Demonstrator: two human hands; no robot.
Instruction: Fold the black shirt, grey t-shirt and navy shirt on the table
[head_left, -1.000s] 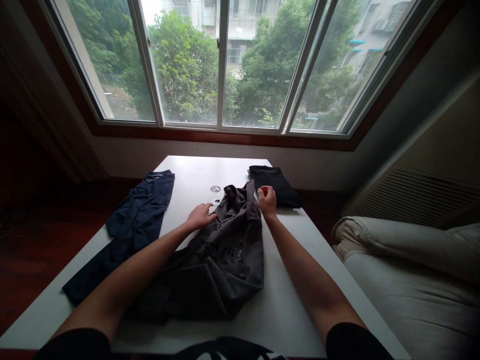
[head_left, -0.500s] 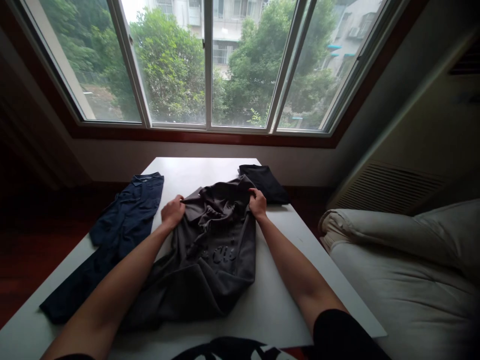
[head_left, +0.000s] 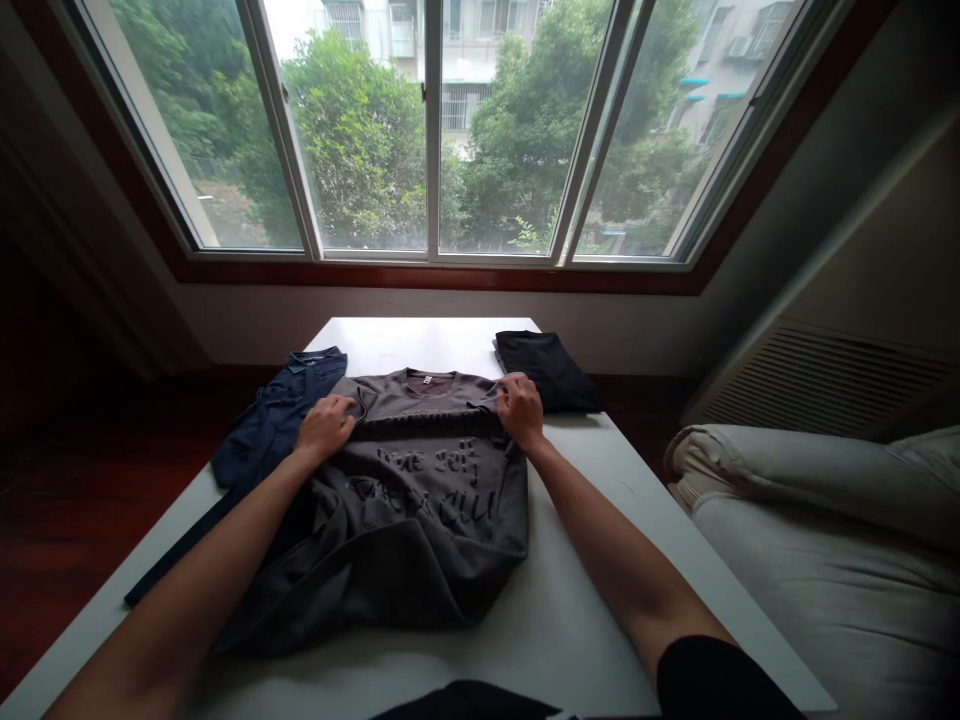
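Note:
A dark grey-brown shirt (head_left: 427, 500) with raised lettering lies on the white table (head_left: 585, 590), its collar towards the window and its lower part bunched in folds. My left hand (head_left: 326, 425) has its fingers closed on the shirt's left shoulder. At the right shoulder, my right hand (head_left: 520, 408) pinches the fabric. Dark blue trousers (head_left: 274, 415) are to the left, partly hidden behind my left forearm. A folded black garment (head_left: 547, 370) sits just beyond my right hand.
Past the table's far edge is a wall with a wide window (head_left: 435, 150). A pale cushioned sofa (head_left: 817, 520) stands along the right side. Dark red flooring (head_left: 67, 480) shows at the left.
The shirt's upper part, crumpled before, now lies flatter, with its collar and more lettering showing. My hands are a little further apart. The camera view has shifted slightly left.

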